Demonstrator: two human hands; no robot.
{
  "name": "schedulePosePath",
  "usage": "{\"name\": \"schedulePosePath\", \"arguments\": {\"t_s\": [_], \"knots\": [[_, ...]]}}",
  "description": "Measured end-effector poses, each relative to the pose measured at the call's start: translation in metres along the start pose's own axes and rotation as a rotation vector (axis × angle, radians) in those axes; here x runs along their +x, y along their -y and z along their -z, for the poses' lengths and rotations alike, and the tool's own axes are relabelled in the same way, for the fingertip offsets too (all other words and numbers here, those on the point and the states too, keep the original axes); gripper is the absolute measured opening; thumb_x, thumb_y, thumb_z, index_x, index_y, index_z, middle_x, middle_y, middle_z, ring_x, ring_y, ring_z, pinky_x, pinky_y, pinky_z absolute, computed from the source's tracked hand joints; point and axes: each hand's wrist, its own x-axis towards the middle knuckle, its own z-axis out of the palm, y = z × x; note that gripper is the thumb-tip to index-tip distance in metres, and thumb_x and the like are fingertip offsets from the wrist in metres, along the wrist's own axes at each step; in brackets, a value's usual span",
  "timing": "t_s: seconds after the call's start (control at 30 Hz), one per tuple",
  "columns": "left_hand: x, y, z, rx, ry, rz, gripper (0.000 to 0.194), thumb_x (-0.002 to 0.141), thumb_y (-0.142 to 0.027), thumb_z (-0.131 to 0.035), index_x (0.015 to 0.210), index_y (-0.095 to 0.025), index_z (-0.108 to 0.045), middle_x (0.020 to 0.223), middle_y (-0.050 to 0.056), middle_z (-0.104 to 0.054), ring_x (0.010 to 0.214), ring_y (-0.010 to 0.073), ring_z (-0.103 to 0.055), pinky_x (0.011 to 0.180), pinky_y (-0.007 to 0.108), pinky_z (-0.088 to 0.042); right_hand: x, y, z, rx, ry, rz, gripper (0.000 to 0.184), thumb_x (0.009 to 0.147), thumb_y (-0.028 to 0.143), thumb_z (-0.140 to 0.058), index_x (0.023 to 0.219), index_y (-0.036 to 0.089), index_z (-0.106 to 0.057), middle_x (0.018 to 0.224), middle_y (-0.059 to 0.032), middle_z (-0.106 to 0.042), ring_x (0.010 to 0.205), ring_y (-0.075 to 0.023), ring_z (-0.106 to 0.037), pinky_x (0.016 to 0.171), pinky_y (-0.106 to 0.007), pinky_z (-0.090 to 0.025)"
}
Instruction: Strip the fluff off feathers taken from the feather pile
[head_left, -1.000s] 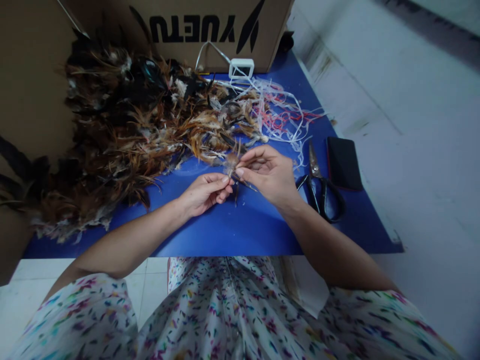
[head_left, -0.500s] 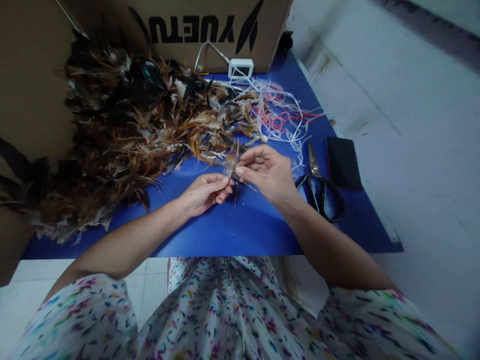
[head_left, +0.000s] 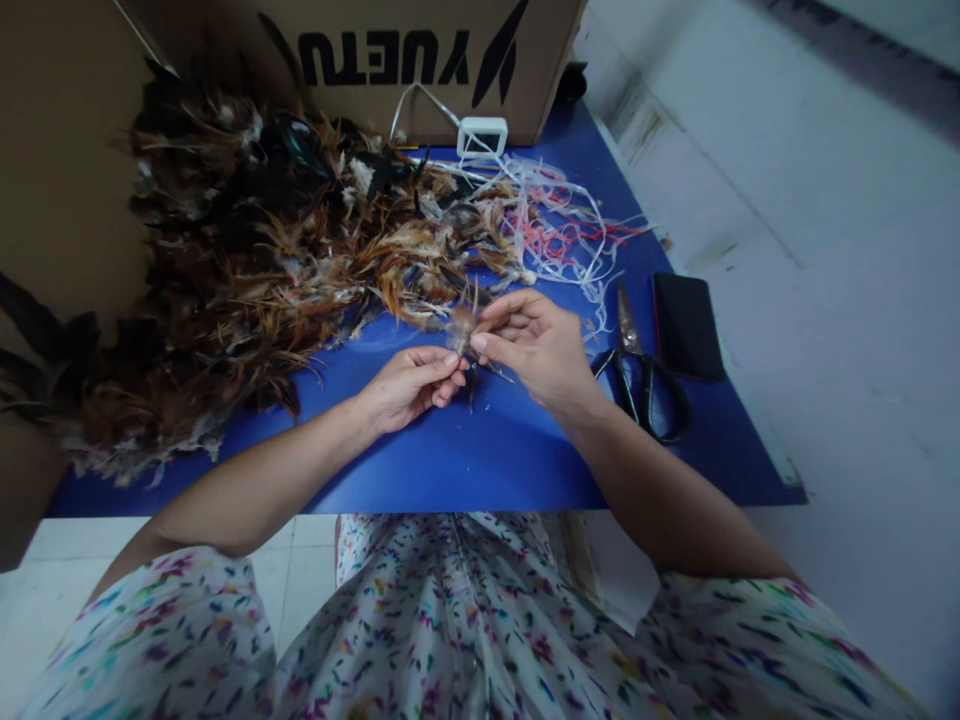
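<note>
Between my two hands, over the blue table [head_left: 480, 470], is a small brown feather [head_left: 463, 322] with a fluffy base. My left hand [head_left: 416, 387] pinches it between thumb and forefinger from the left. From the right, my right hand [head_left: 536, 345] pinches it too, thumb against forefinger and the other fingers curled. A few thin dark feathers [head_left: 496, 371] show just below and beside the right thumb; whether they are held or lie on the table I cannot tell. Just beyond the hands spreads a large heap of brown and black feathers [head_left: 300, 250].
Black-handled scissors [head_left: 634, 370] and a dark phone-like slab [head_left: 686, 325] lie right of my right hand. Tangled white and red strings [head_left: 562, 225] lie behind, near a small white-framed device [head_left: 481, 137]. Cardboard boxes [head_left: 442, 105] stand at the back and left; a wall [head_left: 810, 200] borders the right.
</note>
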Motion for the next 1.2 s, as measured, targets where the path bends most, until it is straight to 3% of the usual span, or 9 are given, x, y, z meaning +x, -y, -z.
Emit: {"name": "schedulePosePath", "arguments": {"t_s": [0.33,0.6,0.83,1.03,1.2], "knots": [[-0.001,-0.001,-0.004,0.014,-0.036,0.019,0.022,0.074,-0.026,-0.086,0.075,-0.010,-0.070,0.059,-0.001,-0.065,0.044,0.0040,-0.051,0.041,0.015,-0.037,-0.001,0.000,0.000,-0.069,-0.008,-0.001,0.037,0.065,0.034,-0.087,0.087,0.023,-0.058,0.081,0.0012,-0.067,0.072,-0.0136,-0.065,0.068,-0.031,-0.059],[-0.001,0.000,-0.001,0.008,-0.013,0.002,0.028,0.066,-0.029,-0.091,0.075,-0.010,-0.071,0.061,0.000,-0.066,0.045,0.0043,-0.053,0.041,0.015,-0.039,-0.002,0.001,0.001,-0.074,0.002,0.006,0.034,0.066,0.028,-0.085,0.088,0.021,-0.060,0.081,0.0010,-0.068,0.073,-0.0128,-0.066,0.074,-0.031,-0.058],[-0.001,-0.001,-0.002,0.030,-0.040,-0.035,0.027,0.066,-0.028,-0.090,0.073,-0.011,-0.071,0.060,-0.001,-0.065,0.044,0.0040,-0.052,0.041,0.015,-0.038,0.000,-0.003,0.002,-0.063,0.007,-0.016,0.037,0.065,0.033,-0.086,0.089,0.022,-0.060,0.082,0.0013,-0.067,0.076,-0.0133,-0.065,0.074,-0.031,-0.058],[-0.001,-0.002,-0.003,0.040,-0.048,-0.048,0.026,0.067,-0.027,-0.090,0.073,-0.011,-0.071,0.060,-0.001,-0.065,0.044,0.0042,-0.052,0.042,0.015,-0.038,0.002,0.000,0.004,-0.005,-0.018,-0.045,0.038,0.064,0.031,-0.086,0.089,0.023,-0.059,0.078,0.0025,-0.064,0.070,-0.0126,-0.062,0.062,-0.027,-0.055],[-0.001,-0.003,-0.003,0.029,-0.065,-0.063,0.024,0.069,-0.025,-0.089,0.073,-0.011,-0.070,0.059,-0.001,-0.065,0.044,0.0037,-0.052,0.041,0.015,-0.037,0.005,0.002,0.010,-0.027,-0.013,-0.069,0.040,0.063,0.027,-0.084,0.095,0.022,-0.060,0.085,0.0004,-0.068,0.082,-0.0156,-0.067,0.072,-0.031,-0.058]]}}
